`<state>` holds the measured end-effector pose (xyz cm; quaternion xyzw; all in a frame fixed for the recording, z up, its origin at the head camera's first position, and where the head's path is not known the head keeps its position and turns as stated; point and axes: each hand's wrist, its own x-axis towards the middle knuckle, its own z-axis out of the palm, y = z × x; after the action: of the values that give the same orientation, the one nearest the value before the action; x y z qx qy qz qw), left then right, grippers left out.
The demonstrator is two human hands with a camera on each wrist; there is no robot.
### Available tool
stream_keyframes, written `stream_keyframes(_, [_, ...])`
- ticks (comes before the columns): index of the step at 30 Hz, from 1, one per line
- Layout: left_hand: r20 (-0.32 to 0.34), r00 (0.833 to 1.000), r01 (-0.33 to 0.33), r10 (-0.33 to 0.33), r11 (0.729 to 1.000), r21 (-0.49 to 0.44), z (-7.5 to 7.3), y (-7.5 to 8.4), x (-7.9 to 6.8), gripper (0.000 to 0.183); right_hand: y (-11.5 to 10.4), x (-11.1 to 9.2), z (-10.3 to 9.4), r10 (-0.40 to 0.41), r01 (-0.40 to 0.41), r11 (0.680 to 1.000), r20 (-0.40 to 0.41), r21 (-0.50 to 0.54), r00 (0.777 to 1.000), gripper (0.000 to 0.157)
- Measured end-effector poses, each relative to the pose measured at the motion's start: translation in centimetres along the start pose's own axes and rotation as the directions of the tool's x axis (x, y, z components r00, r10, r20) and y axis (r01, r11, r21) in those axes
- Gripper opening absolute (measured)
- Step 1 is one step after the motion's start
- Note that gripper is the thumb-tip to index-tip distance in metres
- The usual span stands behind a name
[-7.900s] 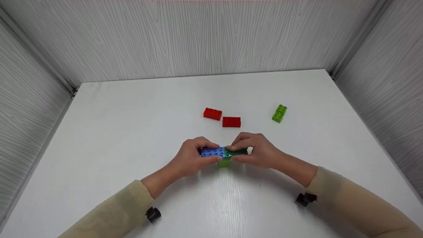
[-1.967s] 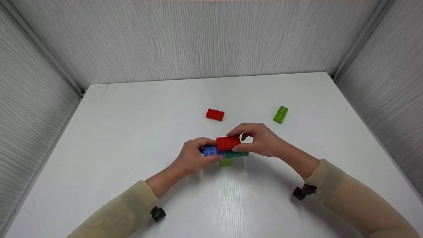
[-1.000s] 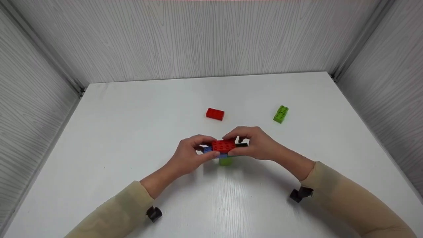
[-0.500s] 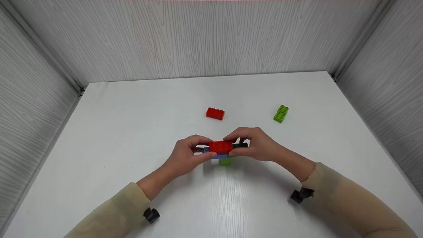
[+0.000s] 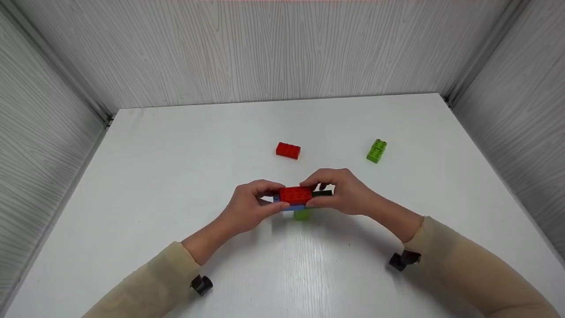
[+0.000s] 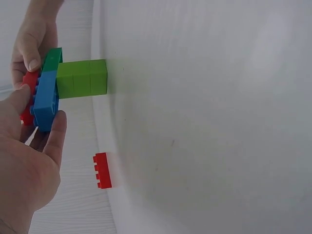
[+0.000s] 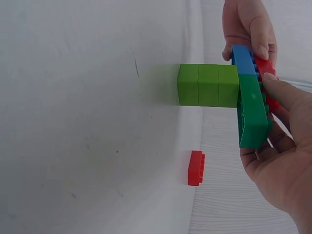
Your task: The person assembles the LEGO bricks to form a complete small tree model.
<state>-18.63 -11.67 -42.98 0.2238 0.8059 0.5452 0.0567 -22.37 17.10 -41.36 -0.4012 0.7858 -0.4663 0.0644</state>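
Observation:
A red building brick (image 5: 295, 194) lies across the join of a blue brick (image 6: 46, 97) and a dark green brick (image 7: 253, 114), which sit side by side. Blue studs show in the narrow space under the red brick in the left wrist view. Several lime bricks (image 7: 208, 85), stacked into an upright column, carry this row from the table. My left hand (image 5: 247, 207) pinches the left end of the red brick between thumb and fingers. From the other side, my right hand (image 5: 346, 194) grips its right end, thumb at the near face.
Farther back on the white table (image 5: 198, 145) lies another red brick (image 5: 288, 150). A lime brick (image 5: 376, 151) lies to its right. Pale wood-grain panels (image 5: 273, 53) close off the back and sides.
My right hand has taken one red brick from the table and brought it over the blue and green bricks. It then shifted slightly left, and both hands now hold it.

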Motion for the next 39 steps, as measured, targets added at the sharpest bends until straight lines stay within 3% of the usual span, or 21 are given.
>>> stream_keyframes(8, [0.000, 0.999, -0.034, 0.034, 0.999, -0.032, 0.05, -0.21, 0.05, 0.039, -0.15, -0.01, -0.04, -0.014, 0.014, 1.000, -0.004, -0.001, 1.000, 0.038])
stream_keyframes(33, [0.028, 0.998, -0.052, 0.051, 0.999, 0.012, 0.02, -0.20, 0.51, 0.038, -0.20, -0.75, -0.24, 0.058, -0.058, 0.998, -0.007, 0.002, 0.998, 0.036])
stream_keyframes(39, [0.032, 0.998, -0.059, 0.059, 0.998, 0.003, -0.10, -0.11, 0.54, 0.036, -0.16, -0.68, -0.27, 0.032, -0.032, 0.999, -0.008, -0.006, 0.999, 0.037])
